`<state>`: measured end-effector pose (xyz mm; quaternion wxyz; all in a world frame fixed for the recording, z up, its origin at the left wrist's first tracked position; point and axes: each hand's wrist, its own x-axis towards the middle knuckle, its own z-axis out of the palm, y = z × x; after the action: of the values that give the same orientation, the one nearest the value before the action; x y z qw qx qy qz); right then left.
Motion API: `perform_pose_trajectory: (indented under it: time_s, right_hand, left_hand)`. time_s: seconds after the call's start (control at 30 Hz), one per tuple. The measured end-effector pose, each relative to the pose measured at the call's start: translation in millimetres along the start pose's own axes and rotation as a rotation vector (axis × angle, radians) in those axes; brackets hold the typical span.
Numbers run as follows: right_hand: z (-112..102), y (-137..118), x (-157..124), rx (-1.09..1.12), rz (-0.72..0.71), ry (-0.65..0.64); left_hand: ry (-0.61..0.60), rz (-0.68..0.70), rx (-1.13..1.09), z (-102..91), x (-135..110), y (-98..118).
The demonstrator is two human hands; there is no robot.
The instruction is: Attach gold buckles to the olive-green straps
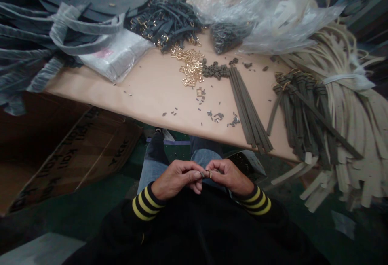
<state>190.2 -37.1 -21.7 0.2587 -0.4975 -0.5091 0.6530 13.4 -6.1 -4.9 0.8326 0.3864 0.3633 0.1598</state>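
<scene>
Both hands meet over my lap, below the table's front edge. My left hand and my right hand pinch a small gold buckle between their fingertips; a tiny dark piece shows at the left fingertips, too small to name. On the tan table lie a heap of loose gold buckles, a row of olive straps and scattered small dark pins.
A pile of dark straps with buckles sits at the back. Clear plastic bags and cream straps crowd the right. Finished olive straps hang over the right edge. A cardboard box stands on the floor left.
</scene>
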Motion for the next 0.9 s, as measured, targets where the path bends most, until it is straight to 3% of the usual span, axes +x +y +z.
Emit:
perform_pose_trajectory:
  time_s: [0.3, 0.6, 0.9]
  right_hand:
    - [6, 7, 0, -0.144, -0.010, 0.076]
    - [4, 3, 2, -0.218, -0.046, 0.088]
    - [3, -6, -2, -0.198, -0.025, -0.006]
  left_hand:
    - [0.124, -0.177, -0.033, -3.9, -3, -1]
    - [0.248, -0.052, -0.058, 7.1, 4, -8]
    - [0.236, -0.019, 0.051, 7.3, 7, -8]
